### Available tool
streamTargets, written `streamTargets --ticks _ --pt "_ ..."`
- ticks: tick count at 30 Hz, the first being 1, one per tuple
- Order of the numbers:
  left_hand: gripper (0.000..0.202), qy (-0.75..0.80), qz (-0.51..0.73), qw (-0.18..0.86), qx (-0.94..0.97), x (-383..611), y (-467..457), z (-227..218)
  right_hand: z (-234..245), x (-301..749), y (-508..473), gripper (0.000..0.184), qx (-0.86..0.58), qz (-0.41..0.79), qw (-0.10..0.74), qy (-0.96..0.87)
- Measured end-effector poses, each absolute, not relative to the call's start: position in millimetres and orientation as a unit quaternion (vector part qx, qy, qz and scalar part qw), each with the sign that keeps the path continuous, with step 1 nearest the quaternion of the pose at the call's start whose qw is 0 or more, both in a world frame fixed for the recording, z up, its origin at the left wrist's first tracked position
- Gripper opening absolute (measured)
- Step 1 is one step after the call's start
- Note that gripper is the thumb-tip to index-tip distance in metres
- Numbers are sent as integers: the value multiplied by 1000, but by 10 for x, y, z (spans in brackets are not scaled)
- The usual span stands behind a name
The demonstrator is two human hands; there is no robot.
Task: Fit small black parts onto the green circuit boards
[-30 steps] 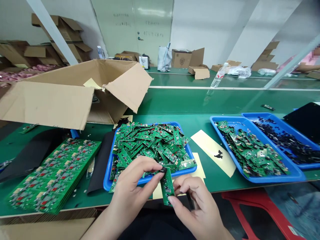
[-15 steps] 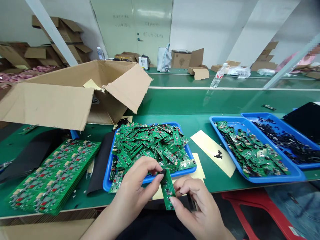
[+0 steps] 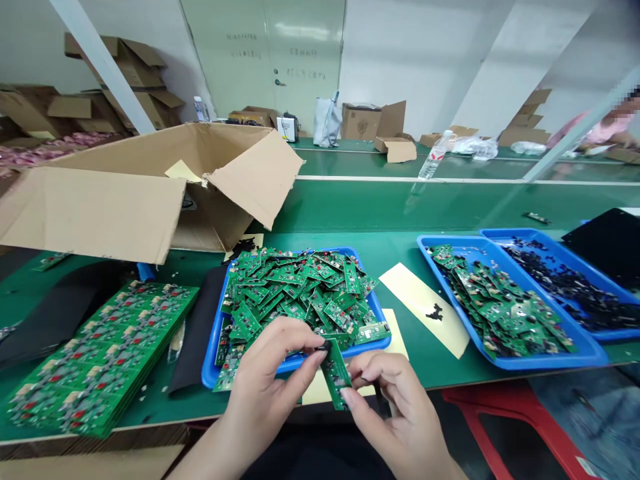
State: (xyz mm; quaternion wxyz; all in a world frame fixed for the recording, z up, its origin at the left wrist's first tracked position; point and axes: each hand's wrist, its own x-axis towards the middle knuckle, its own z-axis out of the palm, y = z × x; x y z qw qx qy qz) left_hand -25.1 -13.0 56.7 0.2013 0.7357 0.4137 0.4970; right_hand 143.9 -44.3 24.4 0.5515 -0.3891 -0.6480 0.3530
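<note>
A small green circuit board (image 3: 334, 373) is held between both hands, tilted, over the table's front edge. My left hand (image 3: 273, 373) pinches its upper end, where a small black part sits under the thumb and forefinger. Thumb and fingers of my right hand (image 3: 395, 407) grip the board's lower right side. Something small and dark shows between the right fingers, too little of it to name. Just beyond the hands, a blue tray (image 3: 210, 363) is heaped with similar circuit boards (image 3: 300, 287).
Stacked board panels (image 3: 105, 353) lie left, below a large open cardboard box (image 3: 90, 210). Black bits rest on a yellow paper (image 3: 405, 287). At right are a blue tray of boards (image 3: 550, 360) and another of black parts (image 3: 625, 333). A bottle (image 3: 436, 157) stands behind; a person sits far right.
Both hands keep hold of the board, which has turned and lifted very slightly. The whole view has shifted a little; the person at far right has moved.
</note>
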Motion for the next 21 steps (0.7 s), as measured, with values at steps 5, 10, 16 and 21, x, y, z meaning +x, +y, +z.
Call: streamTargets --ticks 5,10,16,21 --pt "15 418 499 201 732 -238 -117 557 232 1418 -444 13 -405 362 564 -622" --pt "17 433 494 219 721 -223 -113 488 197 1415 -435 13 -404 372 566 -615" --pt "16 458 530 216 680 -164 -92 363 136 1398 -388 11 -422 380 581 -583" --pt "16 473 540 248 650 -97 -59 296 77 1361 -349 6 -437 382 592 -560"
